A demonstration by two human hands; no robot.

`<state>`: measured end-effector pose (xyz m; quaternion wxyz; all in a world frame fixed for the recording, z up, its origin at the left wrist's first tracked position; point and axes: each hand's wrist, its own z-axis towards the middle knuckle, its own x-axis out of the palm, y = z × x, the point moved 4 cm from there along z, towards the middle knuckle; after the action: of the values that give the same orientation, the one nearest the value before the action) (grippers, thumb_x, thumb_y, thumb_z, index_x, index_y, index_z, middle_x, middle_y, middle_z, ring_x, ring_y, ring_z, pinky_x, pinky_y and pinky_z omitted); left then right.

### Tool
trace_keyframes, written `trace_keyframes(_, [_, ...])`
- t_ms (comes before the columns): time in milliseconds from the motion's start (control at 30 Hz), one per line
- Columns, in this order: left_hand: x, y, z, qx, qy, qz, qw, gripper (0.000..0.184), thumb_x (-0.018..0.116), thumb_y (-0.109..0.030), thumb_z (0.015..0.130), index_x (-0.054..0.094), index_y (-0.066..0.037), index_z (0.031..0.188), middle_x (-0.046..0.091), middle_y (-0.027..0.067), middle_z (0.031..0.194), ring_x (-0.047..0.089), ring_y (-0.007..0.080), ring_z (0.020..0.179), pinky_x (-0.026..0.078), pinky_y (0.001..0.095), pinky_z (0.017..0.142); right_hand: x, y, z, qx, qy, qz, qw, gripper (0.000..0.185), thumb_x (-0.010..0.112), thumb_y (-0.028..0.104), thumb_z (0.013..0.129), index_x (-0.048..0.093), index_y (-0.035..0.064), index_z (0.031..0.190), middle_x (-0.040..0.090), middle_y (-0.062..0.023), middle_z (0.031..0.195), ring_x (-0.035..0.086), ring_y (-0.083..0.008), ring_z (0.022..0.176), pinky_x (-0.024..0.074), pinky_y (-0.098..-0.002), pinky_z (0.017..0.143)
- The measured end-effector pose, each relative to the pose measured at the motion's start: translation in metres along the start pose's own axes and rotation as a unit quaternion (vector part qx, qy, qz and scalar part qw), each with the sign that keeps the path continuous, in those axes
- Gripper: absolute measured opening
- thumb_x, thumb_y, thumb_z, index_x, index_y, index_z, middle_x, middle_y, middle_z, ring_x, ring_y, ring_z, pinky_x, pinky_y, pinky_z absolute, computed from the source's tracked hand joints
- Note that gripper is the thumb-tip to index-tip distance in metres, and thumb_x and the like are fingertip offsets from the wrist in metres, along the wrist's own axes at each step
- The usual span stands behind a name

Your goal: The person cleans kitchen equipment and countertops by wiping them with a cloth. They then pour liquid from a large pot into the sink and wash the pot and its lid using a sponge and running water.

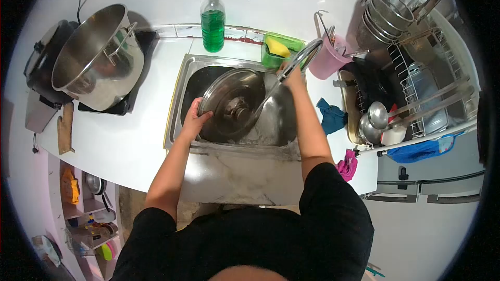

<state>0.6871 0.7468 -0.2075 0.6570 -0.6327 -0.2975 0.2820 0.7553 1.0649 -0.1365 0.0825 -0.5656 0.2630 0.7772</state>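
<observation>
While your left hand (197,117) pinches the near-left edge of a round pot lid (225,89), thumb over the face and fingers behind the rim, the lid leans tilted inside the sink (176,108), just beyond and to the right of those fingers. It looks dark and see-through, glassy, with a shiny metal rim and a round knob (239,112) at its middle. Water (269,95) streams onto its right side from the tap (301,61). Your right hand (291,77) is partly hidden behind that tap; whether its fingers grip anything, you cannot tell. Just beyond them, a yellow sponge (277,48) sits in a green holder (271,61).
</observation>
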Motion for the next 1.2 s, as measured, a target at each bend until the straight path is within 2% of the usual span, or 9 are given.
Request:
trace_keyframes(167, [-0.001, 0.005, -0.003, -0.012, 0.025, -0.024, 0.999, 0.038, 0.057, 0.004, 0.074, 0.044, -0.008, 0.107, 0.051, 0.0008, 0.098, 0.047, 0.01, 0.094, 0.037, 0.024, 0.083, 0.128, -0.066, -0.015, -0.031, 0.134, -0.094, 0.986, 0.017, 0.059, 0.015, 0.063, 0.059, 0.0001, 0.071, 0.059, -0.0166, 0.069, 0.058, -0.0276, 0.063, 0.046, -0.0352, 0.061])
trace_keyframes(200, [-0.003, 0.003, -0.002, -0.009, 0.02, -0.011, 1.0, 0.039, 0.057, 0.005, 0.073, 0.044, -0.008, 0.107, 0.051, 0.0008, 0.098, 0.047, 0.01, 0.094, 0.037, 0.0242, 0.083, 0.115, -0.069, -0.005, -0.02, -0.073, 0.023, 0.997, 0.015, 0.058, 0.014, 0.064, 0.059, -0.0003, 0.07, 0.059, -0.0175, 0.069, 0.057, -0.0289, 0.063, 0.0459, -0.0363, 0.061])
trace_keyframes(300, [-0.003, -0.005, -0.001, -0.011, 0.025, -0.003, 1.0, 0.038, 0.057, 0.007, 0.072, 0.044, -0.007, 0.104, 0.051, 0.0005, 0.097, 0.047, 0.0096, 0.093, 0.037, 0.0232, 0.082, -0.011, 0.003, 0.015, 0.062, -0.188, 0.028, 0.98, 0.019, 0.056, 0.016, 0.068, 0.057, -0.0004, 0.059, 0.059, -0.0183, 0.066, 0.056, -0.0307, 0.057, 0.0467, -0.0346, 0.056])
trace_keyframes(433, [-0.003, 0.014, 0.006, -0.03, 0.047, -0.071, 0.996, 0.036, 0.057, 0.006, 0.072, 0.044, -0.008, 0.103, 0.051, 0.0002, 0.097, 0.047, 0.009, 0.093, 0.037, 0.0227, 0.082, 0.004, -0.021, 0.088, -0.028, 0.092, -0.384, 0.918, 0.016, 0.05, 0.011, 0.075, 0.064, 0.0039, 0.071, 0.062, -0.0175, 0.074, 0.062, -0.0266, 0.07, 0.0498, -0.0351, 0.062])
trace_keyframes(700, [0.001, 0.015, 0.002, -0.08, 0.077, -0.043, 0.993, 0.041, 0.055, -0.003, 0.079, 0.043, -0.005, 0.119, 0.054, 0.0015, 0.103, 0.047, 0.0092, 0.095, 0.037, 0.0234, 0.083, -0.006, -0.03, 0.097, 0.017, -0.001, -0.288, 0.958, 0.017, 0.049, 0.011, 0.075, 0.064, 0.0047, 0.077, 0.061, -0.0172, 0.076, 0.06, -0.032, 0.072, 0.0486, -0.0401, 0.064])
trace_keyframes(767, [0.004, 0.005, 0.005, -0.083, 0.092, -0.037, 0.992, 0.045, 0.057, -0.006, 0.079, 0.04, -0.006, 0.121, 0.054, 0.0019, 0.103, 0.047, 0.0101, 0.094, 0.037, 0.0245, 0.083, -0.044, 0.004, 0.074, -0.082, -0.238, -0.288, 0.924, 0.014, 0.049, 0.009, 0.071, 0.061, 0.0013, 0.074, 0.058, -0.0187, 0.072, 0.056, -0.0336, 0.066, 0.0461, -0.0416, 0.063])
trace_keyframes(1000, [0.024, -0.023, 0.028, -0.012, 0.133, -0.019, 0.991, 0.041, 0.055, -0.002, 0.077, 0.044, -0.005, 0.116, 0.055, 0.0016, 0.098, 0.049, 0.0107, 0.091, 0.04, 0.0255, 0.08, -0.008, 0.082, -0.02, -0.282, -0.234, 0.155, 0.917, 0.018, 0.047, 0.002, 0.062, 0.058, 0.0042, 0.075, 0.053, -0.0153, 0.076, 0.049, -0.0316, 0.08, 0.0389, -0.0414, 0.067])
trace_keyframes(1033, [0.028, -0.021, 0.034, -0.018, 0.14, -0.014, 0.99, 0.04, 0.055, 0.0, 0.076, 0.046, -0.005, 0.115, 0.055, 0.0016, 0.098, 0.049, 0.0109, 0.092, 0.04, 0.0257, 0.081, 0.013, 0.101, -0.029, -0.241, -0.083, 0.11, 0.961, 0.013, 0.051, 0.008, 0.065, 0.058, 0.0068, 0.075, 0.054, -0.0095, 0.082, 0.048, -0.0286, 0.08, 0.0373, -0.039, 0.069])
trace_keyframes(1200, [0.036, 0.02, 0.045, -0.004, 0.206, 0.143, 0.968, 0.03, 0.055, 0.003, 0.07, 0.053, -0.004, 0.099, 0.057, -0.0006, 0.08, 0.051, 0.0103, 0.076, 0.042, 0.0249, 0.071, 0.034, 0.148, -0.069, -0.276, -0.225, 0.068, 0.932, 0.02, 0.055, 0.03, 0.073, 0.058, 0.0132, 0.062, 0.057, -0.0022, 0.072, 0.053, -0.0223, 0.073, 0.0345, -0.0458, 0.065])
